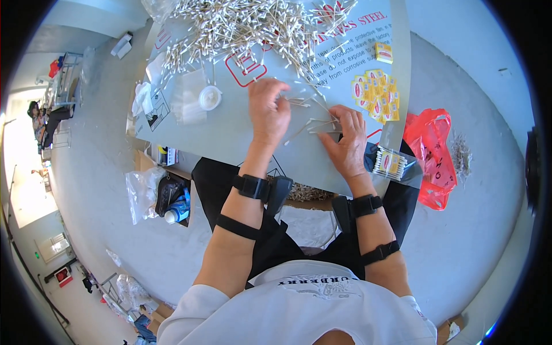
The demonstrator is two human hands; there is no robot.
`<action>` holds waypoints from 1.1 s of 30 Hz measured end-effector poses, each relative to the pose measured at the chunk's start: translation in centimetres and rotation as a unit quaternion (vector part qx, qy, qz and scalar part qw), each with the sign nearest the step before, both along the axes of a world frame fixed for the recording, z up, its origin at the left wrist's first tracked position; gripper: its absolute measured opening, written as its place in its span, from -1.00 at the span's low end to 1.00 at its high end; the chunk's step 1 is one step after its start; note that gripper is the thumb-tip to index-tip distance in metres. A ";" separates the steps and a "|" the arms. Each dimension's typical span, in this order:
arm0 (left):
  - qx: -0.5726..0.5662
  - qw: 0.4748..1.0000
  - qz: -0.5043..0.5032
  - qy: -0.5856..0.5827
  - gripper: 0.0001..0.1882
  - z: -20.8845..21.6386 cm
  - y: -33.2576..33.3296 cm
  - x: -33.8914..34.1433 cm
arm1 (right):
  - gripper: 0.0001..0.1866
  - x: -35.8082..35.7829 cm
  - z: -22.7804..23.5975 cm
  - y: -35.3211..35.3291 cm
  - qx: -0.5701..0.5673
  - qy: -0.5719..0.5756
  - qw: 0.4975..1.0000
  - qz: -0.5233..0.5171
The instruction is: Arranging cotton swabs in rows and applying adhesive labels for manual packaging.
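Across the far side of the table (221, 135), a great heap (241, 29) of cotton swabs is spread, its ragged near fringe reaching almost to the left hand (269, 112). That hand is held curled, thumb and forefinger apart at the tips; swab ends are seen right beside it, but whether any is gripped cannot be told, the other fingers being partly hidden. To its right, the right hand (349, 141) is lowered to the table with thumb and fingers parted, and in and around that gap a few loose swabs (313, 122) are scattered at odd angles. Over on the left, a round white tub (210, 98) is placed against some clear film (190, 99), with a crumpled tissue (142, 99) beyond, all well apart from the hands. On the right, yellow labels (376, 95) are strewn in a patch, a small stack (383, 53) set just above them. Close by the right wrist, the near right corner is taken up by a bagged pack (390, 163) of swabs. Past that edge a red bag (431, 155) is seen hanging, with more swabs piled on the floor beside it. Below on the left, a blue bottle (179, 208) and a black pouch (168, 194) are crammed into an open box (190, 214); under the table, a further mass of swabs is partly blocked from view by the table's edge.
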State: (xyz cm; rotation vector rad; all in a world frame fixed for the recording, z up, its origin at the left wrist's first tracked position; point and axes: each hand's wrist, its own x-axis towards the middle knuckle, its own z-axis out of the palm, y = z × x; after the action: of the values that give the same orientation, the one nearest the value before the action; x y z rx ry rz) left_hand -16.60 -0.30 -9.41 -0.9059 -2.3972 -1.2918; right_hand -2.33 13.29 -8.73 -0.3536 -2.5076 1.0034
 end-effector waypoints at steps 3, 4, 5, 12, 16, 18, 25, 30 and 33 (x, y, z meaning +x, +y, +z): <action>0.005 0.998 0.054 -0.025 -0.76 -0.5 -0.1 -2.7 | -0.42 -0.7 0.3 -0.2 -0.027 -0.015 0.999 -0.017; 0.006 0.998 0.052 -0.028 -0.76 -0.4 0.5 -3.5 | -0.39 -0.8 0.2 -0.1 -0.026 -0.008 0.999 -0.021; -0.044 0.999 0.005 0.005 -0.71 0.1 1.3 -4.4 | -0.36 -0.9 0.2 0.0 -0.025 0.000 0.999 -0.025; -0.132 0.987 -0.066 -0.060 -0.61 0.4 1.9 -5.2 | -0.40 -4.2 0.1 0.5 0.071 -0.003 0.997 -0.019; -0.047 0.995 -0.008 -0.091 -0.74 -0.4 -1.7 -4.7 | -0.67 -4.8 -0.5 0.5 0.054 0.000 0.998 0.028; -0.024 0.989 0.047 -0.137 -0.80 -1.0 -2.8 -3.1 | -0.76 -4.4 -1.0 0.6 0.033 0.005 0.999 0.024; -0.157 0.967 0.199 -0.007 -0.82 -0.5 -2.0 -0.2 | -0.88 -2.9 -1.1 0.1 0.011 0.041 0.999 0.009; -0.191 0.972 0.116 -0.075 -0.83 0.2 1.2 2.1 | -0.89 -2.3 -1.5 0.6 -0.018 0.038 0.999 0.003; -0.119 0.990 0.045 -0.062 -0.81 -0.1 2.1 2.3 | -0.86 -2.3 -1.6 0.8 -0.003 0.058 0.998 0.006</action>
State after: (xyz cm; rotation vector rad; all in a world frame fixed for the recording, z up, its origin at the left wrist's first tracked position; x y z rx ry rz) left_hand -14.30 1.85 -9.47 -0.7862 -2.6990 -1.0762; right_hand -4.63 14.11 -10.35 -0.2745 -2.4068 1.0073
